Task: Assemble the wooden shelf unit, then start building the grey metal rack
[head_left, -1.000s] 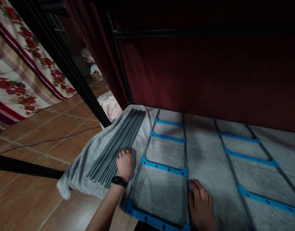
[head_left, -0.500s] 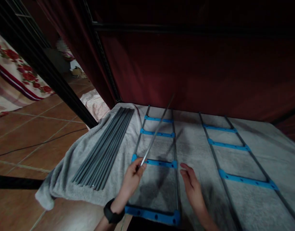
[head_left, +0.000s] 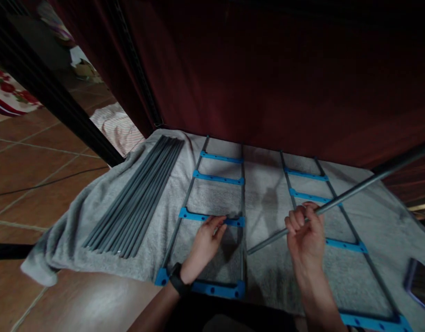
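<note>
Grey rod (head_left: 354, 190) is held clamped in right hand (head_left: 304, 228) grip, left hand (head_left: 203, 242) flat, fingers apart, on blue crossbar (head_left: 198, 216); rod-end alignment likely needed next.

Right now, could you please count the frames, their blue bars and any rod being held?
Frames: 2
Blue bars: 8, four on each frame
Rod held in the right hand: 1
Total: 11
</note>
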`<action>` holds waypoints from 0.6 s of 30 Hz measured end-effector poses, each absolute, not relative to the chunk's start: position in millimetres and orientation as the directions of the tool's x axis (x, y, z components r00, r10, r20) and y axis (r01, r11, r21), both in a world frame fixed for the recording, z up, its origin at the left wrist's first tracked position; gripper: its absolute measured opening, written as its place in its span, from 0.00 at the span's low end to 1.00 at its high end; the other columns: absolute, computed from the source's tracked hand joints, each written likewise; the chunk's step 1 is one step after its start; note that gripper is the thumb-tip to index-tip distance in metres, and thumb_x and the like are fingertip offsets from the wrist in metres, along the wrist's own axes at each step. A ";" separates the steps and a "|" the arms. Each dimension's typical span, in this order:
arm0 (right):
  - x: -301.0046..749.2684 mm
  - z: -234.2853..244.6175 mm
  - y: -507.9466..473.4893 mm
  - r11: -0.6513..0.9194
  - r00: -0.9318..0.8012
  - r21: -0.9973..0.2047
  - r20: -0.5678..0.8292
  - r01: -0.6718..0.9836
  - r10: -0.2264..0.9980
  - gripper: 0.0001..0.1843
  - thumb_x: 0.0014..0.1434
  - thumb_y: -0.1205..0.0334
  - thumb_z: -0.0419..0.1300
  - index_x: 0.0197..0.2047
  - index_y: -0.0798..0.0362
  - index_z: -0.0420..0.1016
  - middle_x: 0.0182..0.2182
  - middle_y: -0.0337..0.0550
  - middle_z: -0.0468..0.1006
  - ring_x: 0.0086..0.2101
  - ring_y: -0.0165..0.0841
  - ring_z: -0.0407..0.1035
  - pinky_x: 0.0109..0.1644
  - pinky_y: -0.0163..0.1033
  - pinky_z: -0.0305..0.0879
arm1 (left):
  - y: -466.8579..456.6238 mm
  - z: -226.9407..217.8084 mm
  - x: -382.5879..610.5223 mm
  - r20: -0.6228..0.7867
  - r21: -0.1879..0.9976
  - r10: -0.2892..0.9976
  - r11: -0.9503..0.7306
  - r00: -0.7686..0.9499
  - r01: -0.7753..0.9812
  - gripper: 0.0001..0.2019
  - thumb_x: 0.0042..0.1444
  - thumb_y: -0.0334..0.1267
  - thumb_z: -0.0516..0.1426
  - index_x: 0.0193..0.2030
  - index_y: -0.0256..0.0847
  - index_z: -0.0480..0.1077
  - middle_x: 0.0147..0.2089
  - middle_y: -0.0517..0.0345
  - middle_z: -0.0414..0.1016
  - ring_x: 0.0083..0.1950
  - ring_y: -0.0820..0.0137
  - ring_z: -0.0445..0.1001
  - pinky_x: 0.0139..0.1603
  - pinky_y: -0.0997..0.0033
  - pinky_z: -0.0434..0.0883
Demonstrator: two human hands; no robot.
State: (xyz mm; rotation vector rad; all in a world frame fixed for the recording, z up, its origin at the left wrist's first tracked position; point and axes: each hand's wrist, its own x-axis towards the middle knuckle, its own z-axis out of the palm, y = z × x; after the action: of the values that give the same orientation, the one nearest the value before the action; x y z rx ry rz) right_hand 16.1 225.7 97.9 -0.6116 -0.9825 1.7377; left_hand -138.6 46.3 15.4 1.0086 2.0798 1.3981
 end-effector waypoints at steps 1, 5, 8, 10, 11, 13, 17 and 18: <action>14.0 103.5 231.2 -0.137 -0.364 -0.842 0.075 -0.522 0.928 0.11 0.62 0.54 0.62 0.35 0.49 0.66 0.19 0.25 0.52 0.17 0.22 0.45 0.18 0.27 0.45 | 46.9 9.2 -144.3 0.039 0.911 0.760 0.240 -0.649 0.336 0.15 0.64 0.39 0.54 0.54 0.42 0.76 0.51 0.48 0.79 0.51 0.62 0.77 0.55 0.61 0.73; -5.1 114.7 235.4 -0.099 -0.376 -0.833 0.136 -0.544 0.917 0.21 0.66 0.53 0.55 0.24 0.50 0.56 0.16 0.26 0.49 0.16 0.22 0.40 0.18 0.30 0.43 | 52.3 -7.4 -149.8 0.041 0.902 0.791 0.233 -0.610 0.363 0.15 0.64 0.36 0.53 0.54 0.41 0.76 0.52 0.47 0.78 0.53 0.62 0.75 0.57 0.60 0.72; -23.6 113.8 230.9 -0.065 -0.394 -0.833 0.190 -0.550 0.899 0.23 0.64 0.57 0.56 0.21 0.50 0.52 0.15 0.27 0.48 0.15 0.21 0.41 0.18 0.29 0.43 | 58.0 -11.8 -144.9 0.068 0.858 0.820 0.242 -0.568 0.453 0.16 0.64 0.33 0.52 0.55 0.41 0.75 0.55 0.48 0.76 0.58 0.62 0.73 0.62 0.59 0.69; -34.6 109.8 228.0 -0.055 -0.414 -0.834 0.213 -0.548 0.885 0.23 0.62 0.59 0.58 0.20 0.51 0.51 0.14 0.27 0.48 0.15 0.21 0.40 0.18 0.29 0.42 | 63.2 -12.9 -142.6 0.075 0.812 0.841 0.261 -0.536 0.522 0.18 0.63 0.31 0.52 0.57 0.41 0.74 0.57 0.49 0.75 0.59 0.62 0.71 0.63 0.58 0.68; -39.3 107.1 226.7 -0.059 -0.431 -0.835 0.220 -0.547 0.875 0.23 0.60 0.61 0.59 0.19 0.51 0.50 0.14 0.27 0.48 0.14 0.21 0.40 0.18 0.29 0.41 | 66.2 -13.3 -142.2 0.070 0.790 0.852 0.271 -0.519 0.551 0.19 0.63 0.30 0.52 0.58 0.41 0.73 0.58 0.49 0.74 0.59 0.62 0.71 0.64 0.58 0.68; -46.5 101.5 224.0 -0.067 -0.462 -0.836 0.232 -0.544 0.856 0.23 0.58 0.63 0.60 0.18 0.51 0.51 0.13 0.27 0.48 0.14 0.21 0.40 0.17 0.30 0.40 | 72.5 -14.7 -142.3 0.050 0.746 0.871 0.293 -0.489 0.598 0.20 0.63 0.29 0.52 0.60 0.40 0.72 0.59 0.49 0.73 0.60 0.61 0.70 0.65 0.58 0.66; -53.5 94.6 218.0 -0.084 -0.503 -0.848 0.228 -0.524 0.833 0.22 0.57 0.64 0.59 0.17 0.52 0.53 0.12 0.28 0.47 0.14 0.22 0.40 0.17 0.30 0.38 | 82.9 -18.6 -144.8 -0.003 0.673 0.901 0.322 -0.433 0.666 0.20 0.63 0.29 0.52 0.61 0.40 0.71 0.60 0.49 0.73 0.61 0.59 0.69 0.64 0.56 0.65; -54.2 94.1 216.4 -0.093 -0.511 -0.849 0.223 -0.520 0.830 0.22 0.57 0.64 0.59 0.17 0.52 0.53 0.12 0.28 0.47 0.14 0.22 0.40 0.17 0.31 0.38 | 84.5 -19.5 -145.4 -0.018 0.657 0.910 0.324 -0.415 0.680 0.20 0.63 0.29 0.52 0.61 0.40 0.71 0.60 0.50 0.73 0.60 0.59 0.69 0.64 0.55 0.65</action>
State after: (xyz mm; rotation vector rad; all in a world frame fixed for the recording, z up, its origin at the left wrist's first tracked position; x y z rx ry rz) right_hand -54.2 216.4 94.1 -0.3923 -1.1885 1.7700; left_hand -145.4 84.5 -19.5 1.4099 2.2101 0.8136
